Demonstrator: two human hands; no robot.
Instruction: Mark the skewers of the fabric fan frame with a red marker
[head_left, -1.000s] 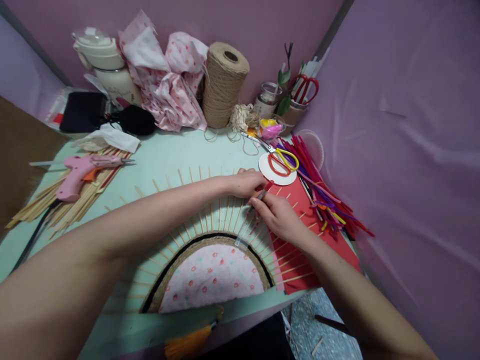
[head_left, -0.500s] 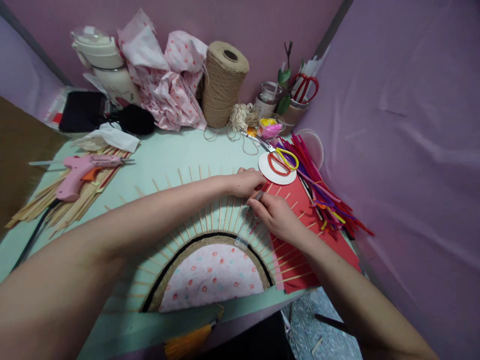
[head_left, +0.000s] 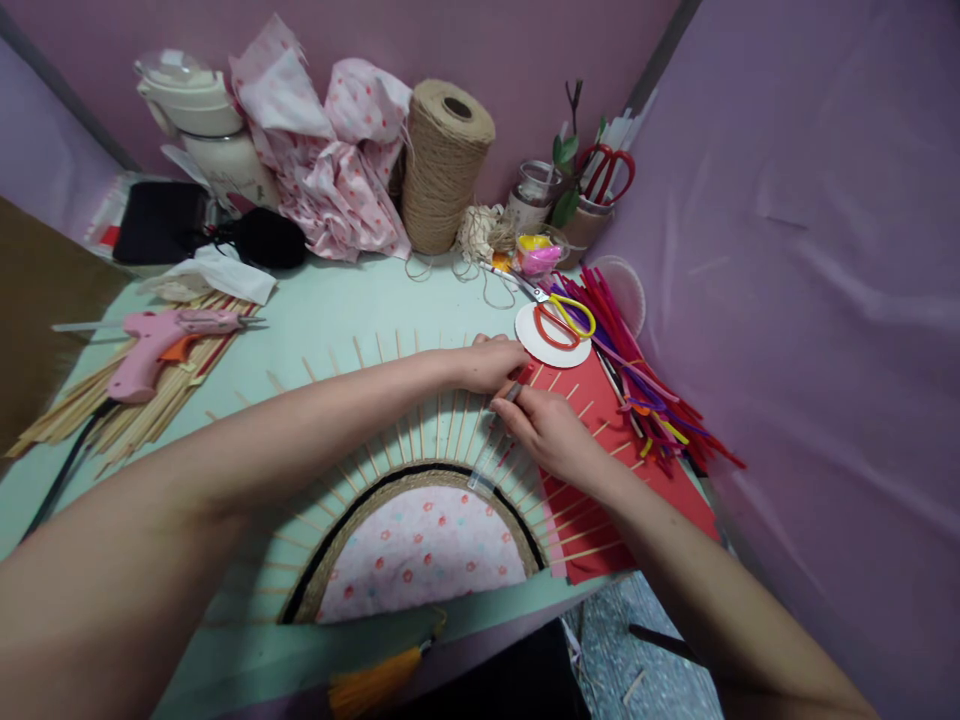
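A half-round fan-shaped piece [head_left: 427, 550] lies on the table, its floral cloth centre edged with twine and a black band. Thin wooden sticks [head_left: 420, 430] radiate from its curved edge. My left hand [head_left: 495, 365] is closed over the outer stick ends at the upper right; whatever its fingers hold is hidden. Beside it, my right hand [head_left: 551, 425] pinches a small greyish object [head_left: 514, 392] whose kind I cannot make out. A clear ruler [head_left: 482, 480] runs from the black band up beneath my hands. Red paper [head_left: 600, 510] lies under the right-hand sticks.
Yellow-and-red-handled scissors [head_left: 559, 325] rest on a white disc [head_left: 529, 345] near bundled pipe cleaners [head_left: 652, 380]. At left, a pink glue gun [head_left: 150, 350] lies on wooden sticks [head_left: 142, 430]. Behind stand a twine spool [head_left: 446, 180], patterned cloth [head_left: 345, 200] and a bottle [head_left: 225, 165].
The whole view has shifted very slightly. Both hands keep nearly the same place and grip at the stick ends.
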